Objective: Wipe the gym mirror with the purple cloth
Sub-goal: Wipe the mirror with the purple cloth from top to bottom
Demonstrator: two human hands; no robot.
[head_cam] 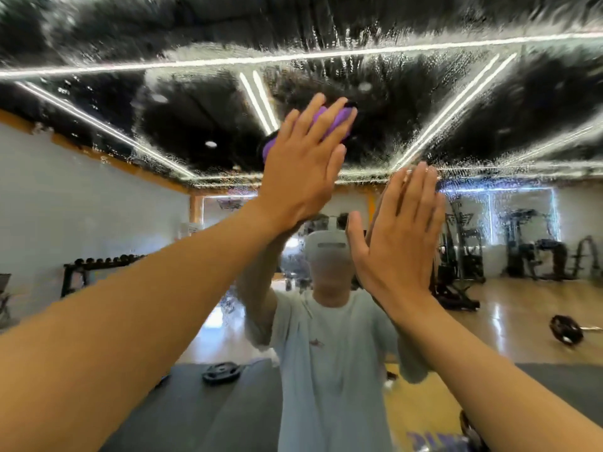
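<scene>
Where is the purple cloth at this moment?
In the head view the purple cloth is upper centre, pressed flat against the mirror under the left hand.

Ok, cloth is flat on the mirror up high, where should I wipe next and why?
Probably sweep the left hand and cloth sideways or upward across the wet band. The mirror above and beside the cloth is covered with streaky droplets, while the glass below looks clear. The right hand lies flat on the glass, bracing.

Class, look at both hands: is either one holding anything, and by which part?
The left hand presses the purple cloth flat against the mirror, straight fingers spread over its middle. The right hand holds nothing, lying open on the glass.
</scene>
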